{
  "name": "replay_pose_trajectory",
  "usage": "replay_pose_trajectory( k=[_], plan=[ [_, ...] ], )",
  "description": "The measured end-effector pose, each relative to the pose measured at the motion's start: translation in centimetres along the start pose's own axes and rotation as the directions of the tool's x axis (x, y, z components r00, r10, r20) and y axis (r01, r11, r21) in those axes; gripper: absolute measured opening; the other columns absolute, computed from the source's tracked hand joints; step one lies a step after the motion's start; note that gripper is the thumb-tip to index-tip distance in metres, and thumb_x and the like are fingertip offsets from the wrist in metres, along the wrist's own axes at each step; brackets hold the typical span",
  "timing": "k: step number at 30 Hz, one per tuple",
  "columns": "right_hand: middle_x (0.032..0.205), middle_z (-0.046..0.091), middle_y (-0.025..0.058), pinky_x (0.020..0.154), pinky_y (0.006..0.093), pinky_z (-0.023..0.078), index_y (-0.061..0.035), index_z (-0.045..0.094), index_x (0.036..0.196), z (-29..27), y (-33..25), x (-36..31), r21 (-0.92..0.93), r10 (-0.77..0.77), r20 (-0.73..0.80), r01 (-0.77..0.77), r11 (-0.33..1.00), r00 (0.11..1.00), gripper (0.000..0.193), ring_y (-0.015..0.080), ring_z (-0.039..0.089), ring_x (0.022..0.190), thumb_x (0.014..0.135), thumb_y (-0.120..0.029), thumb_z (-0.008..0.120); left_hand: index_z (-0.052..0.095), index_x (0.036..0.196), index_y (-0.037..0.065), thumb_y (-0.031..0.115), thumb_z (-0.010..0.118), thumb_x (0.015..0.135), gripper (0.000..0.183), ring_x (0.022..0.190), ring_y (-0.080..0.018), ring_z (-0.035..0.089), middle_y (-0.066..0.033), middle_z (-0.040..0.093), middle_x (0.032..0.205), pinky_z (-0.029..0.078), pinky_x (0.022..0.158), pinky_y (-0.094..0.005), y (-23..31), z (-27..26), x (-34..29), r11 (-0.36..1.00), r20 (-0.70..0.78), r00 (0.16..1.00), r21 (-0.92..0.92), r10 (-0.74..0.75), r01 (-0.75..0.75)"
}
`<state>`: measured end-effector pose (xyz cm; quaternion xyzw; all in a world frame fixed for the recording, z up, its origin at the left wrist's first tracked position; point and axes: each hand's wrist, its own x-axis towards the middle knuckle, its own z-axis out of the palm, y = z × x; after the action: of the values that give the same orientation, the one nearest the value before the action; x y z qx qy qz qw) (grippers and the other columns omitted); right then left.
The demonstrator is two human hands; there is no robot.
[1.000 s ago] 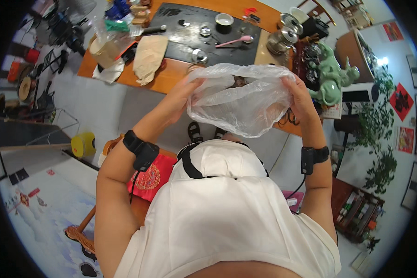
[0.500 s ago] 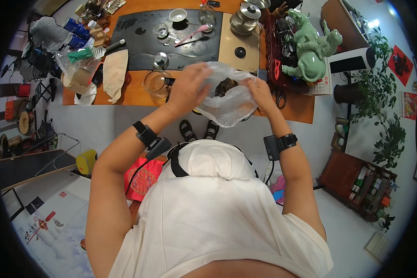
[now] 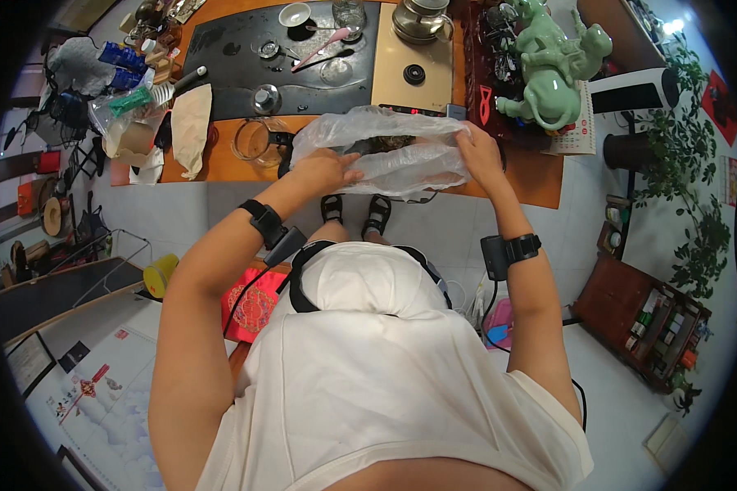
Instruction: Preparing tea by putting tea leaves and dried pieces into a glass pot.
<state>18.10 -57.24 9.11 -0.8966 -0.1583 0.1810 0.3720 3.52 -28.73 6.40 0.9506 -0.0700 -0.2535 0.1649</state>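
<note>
A translucent white plastic bag (image 3: 418, 173) is stretched sideways at the table's front edge. Its mouth faces up, and some dark brown, leafy-looking stuff (image 3: 391, 142) shows inside. My right hand (image 3: 481, 157) pinches the bag's right end. At the left end, my left hand (image 3: 326, 170) grips the near rim, its fingers pointing right along the mouth; part of them is hidden by the plastic. Just left of the bag stands a glass pitcher (image 3: 254, 142) with a black handle, near a small glass lid (image 3: 265, 99).
A black tea tray (image 3: 229, 65) carries a white bowl (image 3: 295, 15) and a pink spoon (image 3: 315, 51). A glass kettle (image 3: 420, 20) stands on the gold panel behind. Right is a green ceramic figurine (image 3: 549, 74); left lie a beige cloth (image 3: 191, 131) and a cluttered container (image 3: 131, 139).
The bag has been pulled wider and flatter. My left hand, blurred above the bag's left side before, has come down onto its near rim. My right hand has shifted slightly right.
</note>
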Motion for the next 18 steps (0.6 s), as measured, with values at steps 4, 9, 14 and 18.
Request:
replay_pose_trajectory(
  k=[4,9,14,18],
  plan=[
    [0.112,0.061,0.0137,0.082,0.0413,0.048,-0.0120,0.062,0.115,0.5,-2.5,-1.2,-0.125,-0.166,-0.249,0.138,0.982,0.954,0.035,0.0326,0.061,0.096,0.081,-0.021,0.061,0.048,0.136,0.016,0.058,0.042,0.092,0.061,0.099,-0.0350,0.061,-0.0194,0.063,0.103,0.047,0.087,-0.0441,0.9,-0.8,0.6,0.994,0.026,0.997,0.074,0.077,-0.079],
    [0.121,0.056,0.0045,0.104,0.0444,0.036,-0.0227,0.056,0.125,0.2,-7.1,-3.1,-0.468,-0.857,0.041,0.768,0.437,0.513,0.052,0.0254,0.049,0.118,0.074,-0.016,0.068,0.037,0.142,0.019,0.050,0.040,0.096,0.056,0.092,-0.0336,0.064,-0.0182,0.064,0.095,0.049,0.078,-0.0448,1.0,-1.8,1.9,0.982,-0.035,0.992,0.150,0.122,-0.116],
    [0.114,0.058,0.0031,0.114,0.0555,0.015,-0.0236,0.060,0.120,4.6,-6.2,-4.6,-0.421,-0.704,0.311,0.756,0.501,0.639,0.049,0.0238,0.050,0.117,0.072,-0.016,0.069,0.036,0.140,0.012,0.042,0.040,0.098,0.052,0.085,-0.0364,0.065,-0.0204,0.066,0.090,0.049,0.077,-0.0456,-1.4,-0.7,2.6,0.992,-0.113,0.987,-0.047,0.115,-0.121],
    [0.090,0.061,-0.0015,0.114,0.0595,0.010,-0.0232,0.068,0.107,5.1,-3.2,-4.6,-0.580,-0.508,0.340,0.602,0.549,0.791,0.041,0.0203,0.054,0.110,0.068,-0.010,0.069,0.038,0.137,0.006,0.040,0.045,0.096,0.054,0.090,-0.0394,0.064,-0.0232,0.066,0.098,0.048,0.080,-0.0456,-2.4,-0.6,2.7,0.989,-0.066,0.993,-0.109,0.093,-0.099]
  ],
)
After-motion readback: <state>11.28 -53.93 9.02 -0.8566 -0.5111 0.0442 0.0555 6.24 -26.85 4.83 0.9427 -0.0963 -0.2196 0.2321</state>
